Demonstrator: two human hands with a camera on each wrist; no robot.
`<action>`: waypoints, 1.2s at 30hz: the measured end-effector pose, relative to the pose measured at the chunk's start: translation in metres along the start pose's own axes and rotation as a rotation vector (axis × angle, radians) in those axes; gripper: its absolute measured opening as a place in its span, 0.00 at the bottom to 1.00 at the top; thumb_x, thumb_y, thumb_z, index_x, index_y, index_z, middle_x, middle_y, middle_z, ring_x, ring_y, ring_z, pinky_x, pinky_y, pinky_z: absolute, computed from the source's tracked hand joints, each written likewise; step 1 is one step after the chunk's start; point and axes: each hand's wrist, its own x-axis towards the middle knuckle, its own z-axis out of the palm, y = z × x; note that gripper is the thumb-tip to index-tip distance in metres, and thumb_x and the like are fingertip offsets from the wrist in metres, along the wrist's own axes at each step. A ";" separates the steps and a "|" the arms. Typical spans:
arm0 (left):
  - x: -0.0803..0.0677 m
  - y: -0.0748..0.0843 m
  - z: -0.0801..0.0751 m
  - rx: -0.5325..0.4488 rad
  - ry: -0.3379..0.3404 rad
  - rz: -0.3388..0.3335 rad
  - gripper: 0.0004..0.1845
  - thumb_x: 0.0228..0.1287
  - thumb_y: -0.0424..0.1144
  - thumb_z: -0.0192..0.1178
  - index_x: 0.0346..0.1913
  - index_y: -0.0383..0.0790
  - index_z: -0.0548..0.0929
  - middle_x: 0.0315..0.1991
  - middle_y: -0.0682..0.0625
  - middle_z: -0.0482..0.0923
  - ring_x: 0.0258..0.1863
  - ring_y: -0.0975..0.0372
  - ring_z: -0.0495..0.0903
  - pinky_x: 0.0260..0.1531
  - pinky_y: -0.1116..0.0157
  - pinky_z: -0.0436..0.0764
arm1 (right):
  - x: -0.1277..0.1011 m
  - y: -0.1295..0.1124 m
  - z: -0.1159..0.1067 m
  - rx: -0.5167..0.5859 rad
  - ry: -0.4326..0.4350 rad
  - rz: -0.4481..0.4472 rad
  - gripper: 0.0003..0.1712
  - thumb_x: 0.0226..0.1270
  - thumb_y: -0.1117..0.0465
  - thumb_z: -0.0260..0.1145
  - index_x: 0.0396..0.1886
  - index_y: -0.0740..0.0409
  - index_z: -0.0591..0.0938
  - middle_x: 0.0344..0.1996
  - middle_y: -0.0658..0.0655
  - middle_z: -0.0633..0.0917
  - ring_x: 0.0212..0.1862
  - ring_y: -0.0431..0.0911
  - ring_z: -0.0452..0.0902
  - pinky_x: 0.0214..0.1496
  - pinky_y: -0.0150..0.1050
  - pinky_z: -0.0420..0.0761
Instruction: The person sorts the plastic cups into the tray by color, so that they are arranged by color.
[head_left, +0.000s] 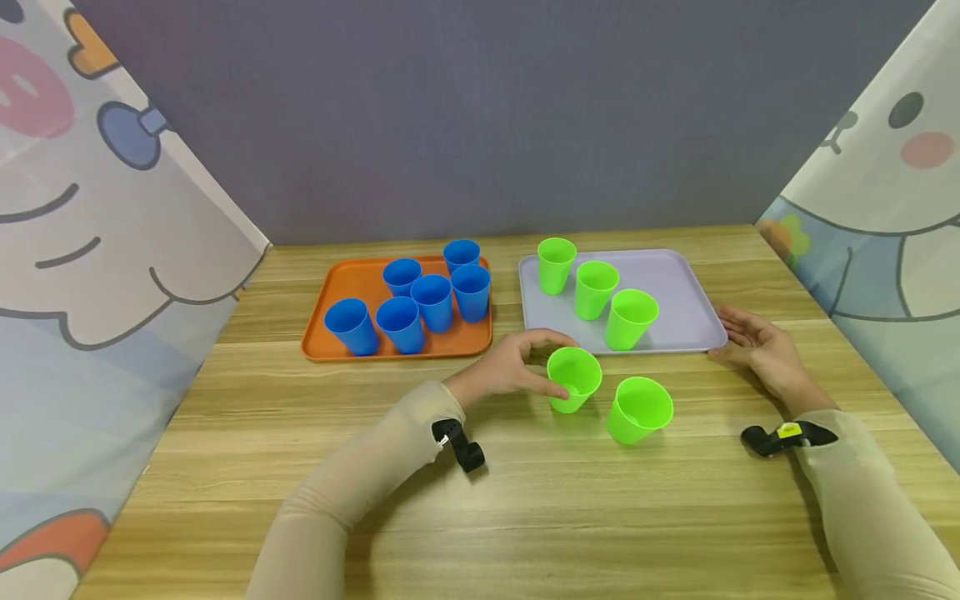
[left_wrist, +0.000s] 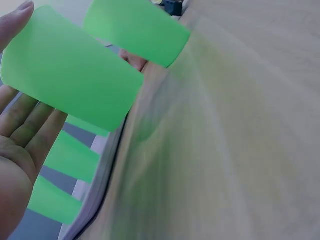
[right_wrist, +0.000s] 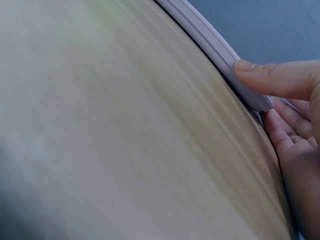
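My left hand (head_left: 513, 367) grips a green cup (head_left: 574, 375) near the front edge of the lilac tray (head_left: 684, 296). In the left wrist view the thumb is at the rim of this cup (left_wrist: 75, 70) and the other fingers lie along its far side. Just right of it another green cup (head_left: 637, 408) stands upright on the table. Three more green cups (head_left: 630, 321) stand on the tray's left half. At the tray's front right corner, my right hand (head_left: 765, 350) pinches the rim (right_wrist: 220, 47), with the thumb on top and fingers at the corner.
An orange tray (head_left: 318, 325) on the left holds several blue cups (head_left: 401, 325). The wooden table (head_left: 480, 517) ends at a grey panel (head_left: 480, 125) behind the trays. Printed cartoon cloths (head_left: 112, 217) hang along both sides.
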 end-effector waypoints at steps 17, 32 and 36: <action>0.016 -0.008 -0.015 0.043 0.302 -0.058 0.32 0.47 0.30 0.79 0.59 0.36 0.81 0.51 0.46 0.84 0.50 0.61 0.82 0.53 0.59 0.81 | -0.001 -0.002 0.001 0.017 -0.004 0.006 0.45 0.55 0.86 0.66 0.73 0.74 0.61 0.52 0.40 0.81 0.51 0.29 0.77 0.52 0.19 0.75; 0.033 -0.011 -0.017 0.104 0.481 -0.158 0.34 0.48 0.41 0.80 0.60 0.41 0.79 0.54 0.48 0.82 0.52 0.56 0.82 0.52 0.62 0.82 | -0.001 -0.002 0.001 0.022 -0.008 0.010 0.46 0.55 0.86 0.66 0.74 0.74 0.59 0.53 0.40 0.80 0.52 0.29 0.77 0.52 0.19 0.74; 0.038 -0.010 -0.017 0.112 0.499 -0.176 0.35 0.50 0.42 0.79 0.62 0.41 0.78 0.56 0.48 0.80 0.53 0.55 0.81 0.52 0.63 0.81 | -0.001 -0.002 0.001 -0.012 0.000 0.019 0.46 0.56 0.84 0.67 0.74 0.75 0.58 0.52 0.39 0.79 0.52 0.28 0.77 0.52 0.19 0.74</action>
